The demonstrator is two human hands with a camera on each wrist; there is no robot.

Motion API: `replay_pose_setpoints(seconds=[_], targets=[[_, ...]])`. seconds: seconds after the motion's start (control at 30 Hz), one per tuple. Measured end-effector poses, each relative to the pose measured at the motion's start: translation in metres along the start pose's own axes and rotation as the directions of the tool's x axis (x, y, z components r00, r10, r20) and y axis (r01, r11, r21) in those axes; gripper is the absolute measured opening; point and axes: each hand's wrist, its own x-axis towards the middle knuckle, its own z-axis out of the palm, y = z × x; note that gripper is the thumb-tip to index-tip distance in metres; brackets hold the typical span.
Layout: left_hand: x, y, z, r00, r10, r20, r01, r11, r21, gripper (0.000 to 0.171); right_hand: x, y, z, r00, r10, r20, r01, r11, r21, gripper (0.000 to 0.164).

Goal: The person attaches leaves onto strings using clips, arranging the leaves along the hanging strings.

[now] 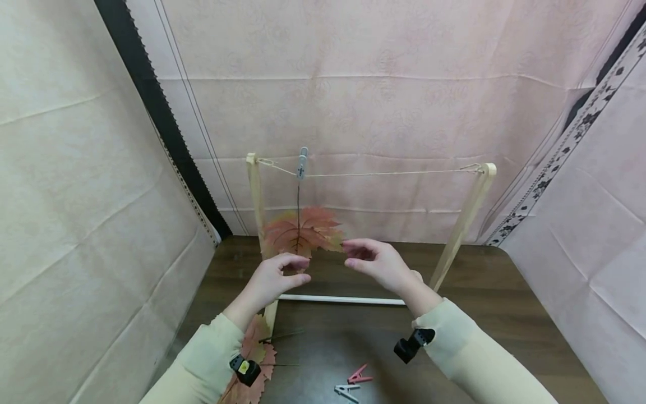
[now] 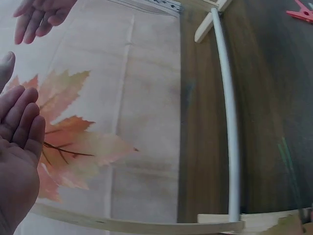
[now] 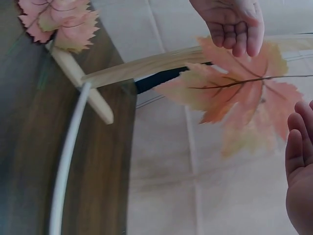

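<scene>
Pale pink cloth panels (image 1: 383, 112) enclose a brown wood-grain tabletop (image 1: 484, 314) on which one frame stands. From left to right: at least two reddish-orange artificial leaves (image 1: 266, 359) with thin stems overlap on the tabletop, partly hidden by a sleeve; two light wooden posts, one at left (image 1: 255, 196) and one at right (image 1: 464, 221), carry one thin white string (image 1: 383, 174) above one white rod (image 1: 343, 299). Three clothespins are in view: a blue-grey one (image 1: 301, 164) on the string, a whitish one (image 1: 346, 391) and a pinkish-red one (image 1: 359, 376) near each other on the tabletop.

A person in pale cream sleeves raises both forearms, one black wrist camera on each. The left hand (image 1: 272, 278) is beside the lower part of a hanging maple-shaped leaf (image 1: 303, 230), thumb apart from loosely bent fingers that grasp nothing. The right hand (image 1: 375, 264), also released, has its fingertips at the leaf's right edge; whether they touch is unclear.

Suspended stem-up under the blue-grey clothespin, nearer the left post, the leaf is coral-orange with yellow-green patches, dark veins and jagged edges.
</scene>
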Motion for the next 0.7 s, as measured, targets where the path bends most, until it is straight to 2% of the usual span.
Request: replay_pose_setpoints(seconds=[0.13, 0.37, 0.7], targets=[[-0.003, -0.01, 0.003, 0.999, -0.043, 0.021, 0.043, 0.999, -0.027, 0.031, -0.008, 0.011, 0.001, 1.0, 0.016, 0.005, -0.016, 1.0, -0.011, 0.041], [-0.008, -0.024, 0.006, 0.999, -0.045, 0.026, 0.046, 0.998, -0.039, 0.031, -0.018, 0.027, -0.001, 0.999, 0.046, 0.003, -0.046, 0.999, -0.029, 0.038], [-0.024, -0.048, 0.016, 0.993, -0.102, 0.051, 0.104, 0.994, -0.043, 0.03, -0.04, 0.057, 0.003, 0.995, 0.101, 0.008, -0.1, 0.993, -0.057, 0.039]])
